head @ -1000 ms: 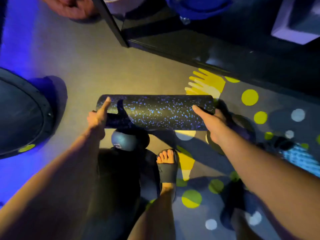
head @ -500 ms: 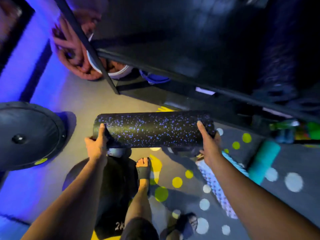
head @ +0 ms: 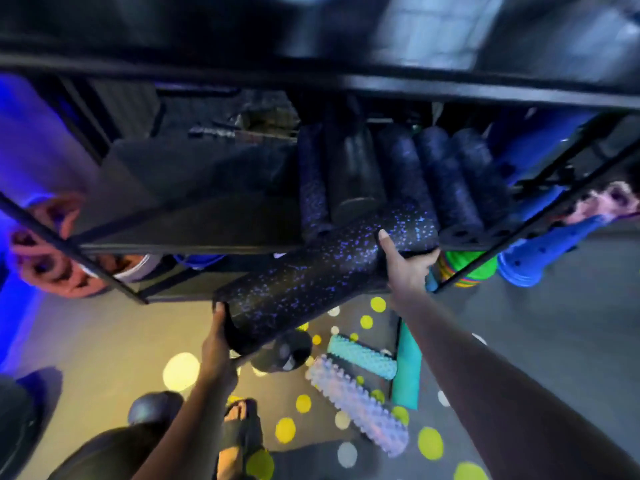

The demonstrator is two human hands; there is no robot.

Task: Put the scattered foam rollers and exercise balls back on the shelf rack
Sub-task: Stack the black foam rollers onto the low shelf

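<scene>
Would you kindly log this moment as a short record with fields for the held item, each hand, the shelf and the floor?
held item: speckled foam roller, tilted, far end at the shelf's front edge
left hand: grips the roller's near end
right hand: grips its far end
shelf: shelf rack holds a row of dark rollers lying side by side
floor: teal knobbed roller, pale knobbed roller, smooth teal roller, dark ball

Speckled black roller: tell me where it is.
Head view, centre: the speckled black roller is held tilted between the left hand and right hand, its far end at the front of the shelf rack, by the stored rollers.
</scene>
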